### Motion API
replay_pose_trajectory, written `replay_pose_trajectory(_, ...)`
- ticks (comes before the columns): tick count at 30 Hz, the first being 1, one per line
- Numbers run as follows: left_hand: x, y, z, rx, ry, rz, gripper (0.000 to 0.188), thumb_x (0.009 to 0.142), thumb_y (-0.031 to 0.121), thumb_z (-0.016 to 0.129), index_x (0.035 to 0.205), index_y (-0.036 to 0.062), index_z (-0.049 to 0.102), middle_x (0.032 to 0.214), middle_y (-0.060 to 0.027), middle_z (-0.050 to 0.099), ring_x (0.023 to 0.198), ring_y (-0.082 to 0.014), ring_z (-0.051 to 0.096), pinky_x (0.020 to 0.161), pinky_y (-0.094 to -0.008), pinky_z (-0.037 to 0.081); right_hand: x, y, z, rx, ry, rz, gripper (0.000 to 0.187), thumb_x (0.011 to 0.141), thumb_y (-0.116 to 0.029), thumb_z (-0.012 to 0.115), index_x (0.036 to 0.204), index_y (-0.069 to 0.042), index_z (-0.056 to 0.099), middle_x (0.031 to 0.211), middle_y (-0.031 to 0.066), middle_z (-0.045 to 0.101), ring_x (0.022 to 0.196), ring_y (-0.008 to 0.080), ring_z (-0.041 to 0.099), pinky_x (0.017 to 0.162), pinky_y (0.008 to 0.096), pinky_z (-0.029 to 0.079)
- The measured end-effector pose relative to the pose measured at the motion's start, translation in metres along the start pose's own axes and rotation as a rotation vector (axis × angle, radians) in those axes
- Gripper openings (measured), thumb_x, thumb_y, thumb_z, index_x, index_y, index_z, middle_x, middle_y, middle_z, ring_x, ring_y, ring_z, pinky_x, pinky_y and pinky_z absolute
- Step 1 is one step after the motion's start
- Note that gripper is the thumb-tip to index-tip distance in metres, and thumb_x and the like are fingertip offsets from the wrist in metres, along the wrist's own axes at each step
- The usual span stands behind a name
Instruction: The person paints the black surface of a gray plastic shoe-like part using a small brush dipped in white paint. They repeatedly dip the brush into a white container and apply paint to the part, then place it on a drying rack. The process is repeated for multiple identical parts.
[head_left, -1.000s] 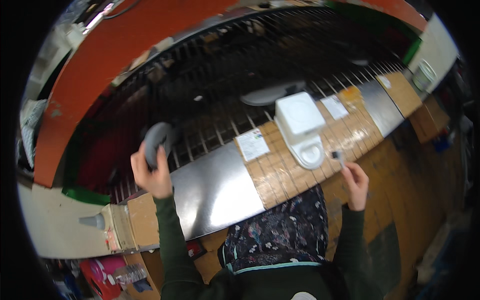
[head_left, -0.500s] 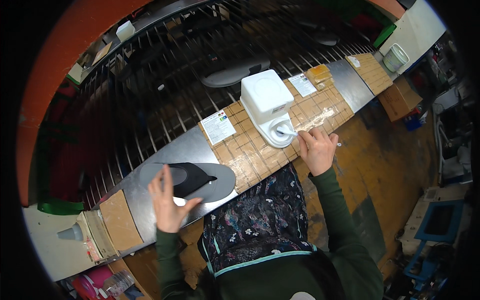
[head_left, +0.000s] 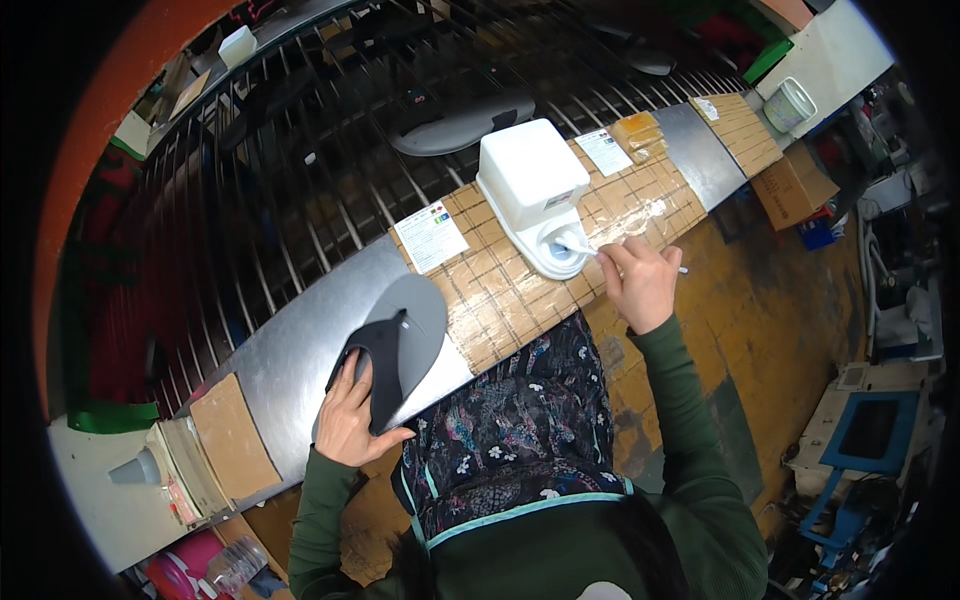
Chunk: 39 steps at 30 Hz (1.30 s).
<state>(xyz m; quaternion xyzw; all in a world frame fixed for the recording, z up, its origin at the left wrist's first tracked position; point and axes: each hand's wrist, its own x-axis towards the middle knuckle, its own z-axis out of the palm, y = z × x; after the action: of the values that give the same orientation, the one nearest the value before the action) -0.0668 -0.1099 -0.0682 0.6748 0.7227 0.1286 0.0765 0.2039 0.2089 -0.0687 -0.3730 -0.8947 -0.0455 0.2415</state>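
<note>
A grey flip-flop (head_left: 415,310) with a wide black strap lies slantwise on the metal part of the bench. My left hand (head_left: 350,420) holds it at the near end, fingers slipped in at the strap and thumb out along its side. A white dispenser (head_left: 530,175) with a square tank and a round cup in front stands on the bench. Pinched in my right hand (head_left: 640,285) is a slim white-handled brush (head_left: 588,250), its tip down in the cup (head_left: 562,252) and hidden there. The handle's other end sticks out past my fingers.
Beyond the bench runs a rack of metal bars (head_left: 290,240) with another sole (head_left: 465,125) on it. Printed cards (head_left: 432,238) and a yellow block (head_left: 640,135) lie on the taped cardboard. A tan board (head_left: 235,437) is at left, a white tub (head_left: 790,105) far right.
The flip-flop has swung from lying crosswise to a steeper slant. My left hand, open above it before, now has hold of it. My right hand keeps the brush in the cup.
</note>
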Motion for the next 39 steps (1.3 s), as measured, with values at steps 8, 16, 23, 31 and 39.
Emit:
replay_pose_trajectory(8,-0.010,0.007,0.029,-0.953,0.435,-0.317,0.079,0.093,0.066,0.038,0.146,0.0081,0.036,0.149,-0.0169,0.039,0.138,-0.0321,0.036,0.112,-0.0463,0.032,-0.009,0.034,0.018,0.928,-0.364,0.585,0.021,0.094,-0.022,0.062,0.090,-0.003,0.069,0.064,0.0003,0.058,0.058,0.0075,0.049,0.050,0.0246,0.034)
replay_pose_trajectory(16,0.059,0.050,0.073,-2.168,0.865,-0.508,0.087,0.089,0.078,0.028,0.144,0.0111,0.039,0.121,-0.0073,0.060,0.100,-0.0174,0.063,0.077,-0.0304,0.058,-0.015,0.022,0.018,1.394,-0.346,0.656,0.014,0.091,-0.016,0.067,0.098,-0.004,0.068,0.075,0.0023,0.063,0.066,0.0077,0.055,0.055,0.0225,0.036)
replay_pose_trajectory(23,0.105,0.088,0.076,-2.623,0.458,0.031,0.090,0.089,0.078,0.026,0.147,0.0094,0.034,0.134,-0.0096,0.052,0.116,-0.0214,0.055,0.097,-0.0354,0.049,0.024,-0.051,-0.034,0.404,0.414,-0.010,0.018,0.077,-0.009,0.078,0.094,-0.011,0.074,0.088,0.0018,0.067,0.078,0.0154,0.059,0.078,0.0320,0.033)
replay_pose_trajectory(31,0.096,0.107,0.060,-1.839,0.611,-0.105,0.101,0.088,0.079,0.025,0.153,0.0030,0.013,0.145,-0.0129,0.039,0.127,-0.0202,0.046,0.103,-0.0339,0.041,0.026,-0.127,-0.050,1.289,0.078,0.005,0.019,0.085,-0.003,0.071,0.103,-0.003,0.074,0.100,0.0067,0.057,0.073,0.0083,0.055,0.061,0.0205,0.044)
replay_pose_trajectory(39,0.087,0.095,0.065,-1.617,0.624,-0.074,0.110,0.084,0.081,0.036,0.147,-0.0079,0.021,0.138,-0.0160,0.046,0.118,-0.0199,0.052,0.095,-0.0329,0.045,0.043,-0.144,-0.041,1.371,0.022,0.047,0.017,0.086,-0.004,0.067,0.102,0.000,0.073,0.098,0.0081,0.058,0.085,0.0137,0.058,0.070,0.0245,0.047)
